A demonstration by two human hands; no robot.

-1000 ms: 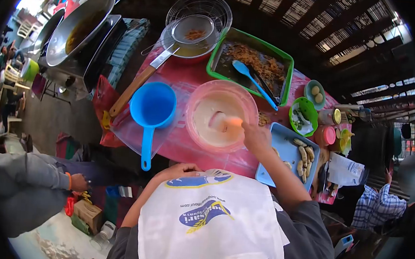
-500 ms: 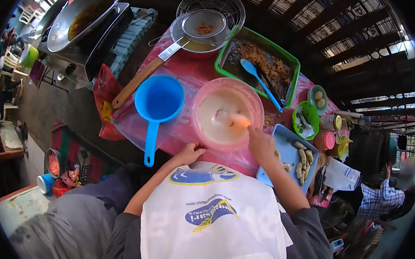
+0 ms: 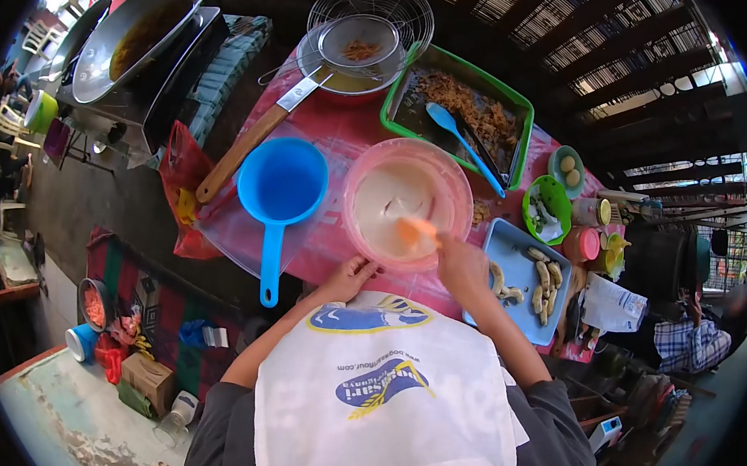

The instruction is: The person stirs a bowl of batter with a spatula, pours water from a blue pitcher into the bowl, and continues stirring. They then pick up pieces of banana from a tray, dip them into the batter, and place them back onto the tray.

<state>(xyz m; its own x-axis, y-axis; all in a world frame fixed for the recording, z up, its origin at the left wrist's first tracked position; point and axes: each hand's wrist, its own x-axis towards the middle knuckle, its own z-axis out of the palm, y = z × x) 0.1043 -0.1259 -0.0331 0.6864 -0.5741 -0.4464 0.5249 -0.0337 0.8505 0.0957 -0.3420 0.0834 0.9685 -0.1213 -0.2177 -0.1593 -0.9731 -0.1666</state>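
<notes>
A pink plastic bowl (image 3: 461,196) with pale, creamy batter (image 3: 385,186) stands on the table. My right hand (image 3: 462,269) is closed round the handle of an orange spatula (image 3: 415,231), whose blurred head dips into the batter. My left hand (image 3: 349,279) rests by the bowl's near side at the table edge. Its fingers are slightly apart and hold nothing; whether they touch the bowl is hard to tell. Left of the bowl lies a blue plastic dipper (image 3: 282,179). To the right, a blue tray (image 3: 520,243) carries several peeled bananas (image 3: 545,288).
A green-rimmed tray (image 3: 525,148) holds brown fried bits and a blue spoon (image 3: 462,140). Strainers (image 3: 361,37) rest over a bowl at the back. Far left, a wok (image 3: 136,35) with oil sits on a stove. Eggs (image 3: 570,169) and a green basket (image 3: 548,212) stand right. A person (image 3: 691,342) is far right.
The orange spatula has swept left and toward me through the batter, my right hand shifting slightly left and down with it. A person in grey at lower left has gone out of view.
</notes>
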